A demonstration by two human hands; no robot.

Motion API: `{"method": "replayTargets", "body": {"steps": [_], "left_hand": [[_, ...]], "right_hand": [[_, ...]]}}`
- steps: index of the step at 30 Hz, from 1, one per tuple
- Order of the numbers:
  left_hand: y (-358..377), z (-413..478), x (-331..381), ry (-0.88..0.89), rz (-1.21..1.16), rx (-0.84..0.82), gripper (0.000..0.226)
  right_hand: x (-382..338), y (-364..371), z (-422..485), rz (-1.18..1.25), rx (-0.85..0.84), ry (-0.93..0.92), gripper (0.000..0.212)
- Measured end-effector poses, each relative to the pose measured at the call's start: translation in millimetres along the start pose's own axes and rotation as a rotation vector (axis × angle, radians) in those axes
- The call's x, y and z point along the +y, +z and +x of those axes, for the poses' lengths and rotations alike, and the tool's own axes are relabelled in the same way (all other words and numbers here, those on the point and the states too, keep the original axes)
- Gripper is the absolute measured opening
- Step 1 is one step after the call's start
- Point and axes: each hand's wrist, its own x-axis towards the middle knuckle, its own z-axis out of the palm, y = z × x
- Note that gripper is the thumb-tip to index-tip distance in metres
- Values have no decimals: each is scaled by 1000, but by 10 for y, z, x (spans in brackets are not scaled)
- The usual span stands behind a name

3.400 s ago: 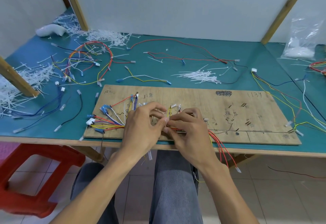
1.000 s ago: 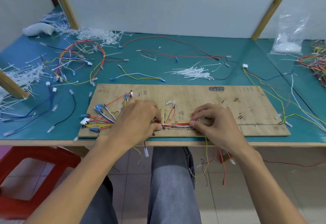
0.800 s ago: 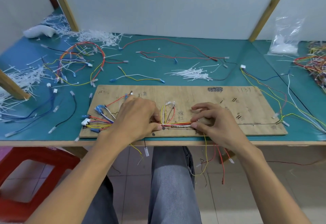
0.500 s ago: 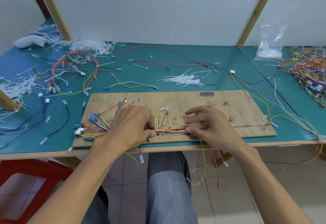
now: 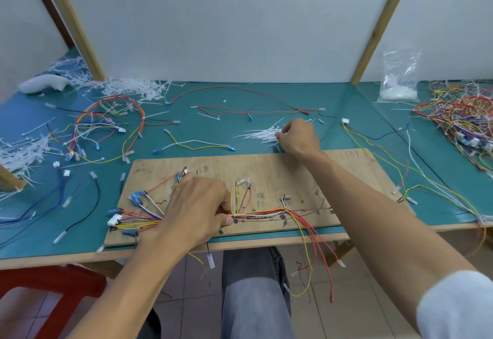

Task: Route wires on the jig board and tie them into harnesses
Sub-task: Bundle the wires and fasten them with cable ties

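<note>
Teal-topped counter (image 5: pixel 333 95) with a pale wooden front edge, backed by a white panel (image 5: pixel 226 18) framed between two slanting wooden posts, left (image 5: pixel 72 21) and right (image 5: pixel 382 21). Clear plastic bag (image 5: pixel 399 77) with white contents at the bottom, upright against the wall at far right. Smooth white curved object (image 5: pixel 42 85) lying at the far left corner. Red plastic stool (image 5: pixel 53 285) under the counter's left end, on a floor of pale tiles (image 5: pixel 192 306).

Harness workshop (jig board (image 5: pixel 266 168), cable ties (image 5: pixel 260 134)).
</note>
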Motion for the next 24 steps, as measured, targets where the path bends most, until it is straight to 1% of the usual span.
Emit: {"method": "replayTargets", "body": {"steps": [2, 3, 7, 11, 14, 16, 18, 20, 22, 24], "left_hand": [[22, -4, -12, -10, 2, -8, 33], [25, -8, -21, -16, 2, -12, 33], [30, -5, -23, -41, 5, -33, 33], [6, -2, -1, -67, 4, -54, 33], [-4, -7, 11, -81, 3, -53, 33], [-7, -13, 9, -85, 2, -57, 33], [-13, -23, 15, -81, -4, -58, 33], [-13, -36, 20, -72, -14, -57, 33], [-67, -48, -1, -51, -29, -88, 36], [-163, -68, -27, -25, -142, -101, 47]], "right_hand": [[-19, 32, 71, -50, -51, 25, 15], [-27, 52, 95, -53, -67, 37, 13], [-48, 80, 108, -19, -53, 31, 13], [-36, 59, 121, 80, 21, -19, 5], [-18, -12, 118, 191, 116, -69, 5], [-26, -86, 94, 280, 187, -139, 5], [-45, -173, 12, 343, 204, -218, 6], [-62, -269, -171, 367, 158, -316, 6], [-83, -353, -423, 333, 119, -465, 11], [-81, -417, -687, 325, 69, -606, 9]]}}
